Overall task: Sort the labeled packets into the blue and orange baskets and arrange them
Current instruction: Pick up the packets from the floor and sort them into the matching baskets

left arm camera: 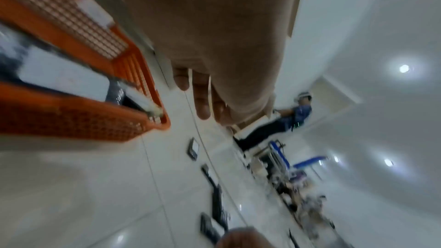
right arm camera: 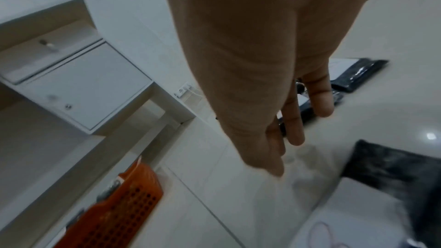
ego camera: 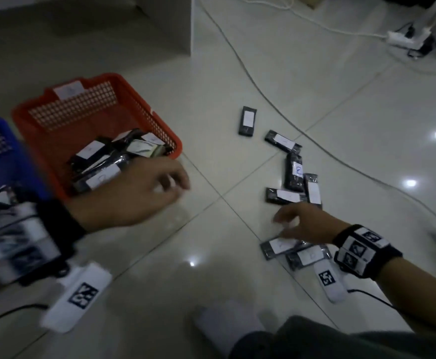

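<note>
The orange basket (ego camera: 149, 110) stands at the left with several black packets (ego camera: 100, 177) with white labels piled in its near end. The blue basket (ego camera: 17, 161) is at the far left edge, and its contents are blurred. My left hand (ego camera: 175, 186) hovers just right of the orange basket's near corner (left arm camera: 155, 120), fingers (left arm camera: 203, 99) relaxed and holding nothing. My right hand (ego camera: 283, 225) reaches over the loose packets on the floor, fingers (right arm camera: 296, 120) extended, right above one packet (ego camera: 279, 246). I cannot tell whether it touches the packet. More packets (ego camera: 294, 174) lie beyond it.
Loose packets lie scattered from the far one (ego camera: 248, 121) to the nearest (ego camera: 307, 256). A cable (ego camera: 263, 94) crosses the tiled floor behind them to a power strip (ego camera: 406, 38). A white cabinet (ego camera: 160, 22) stands behind the baskets. My knee (ego camera: 302, 340) is at the bottom.
</note>
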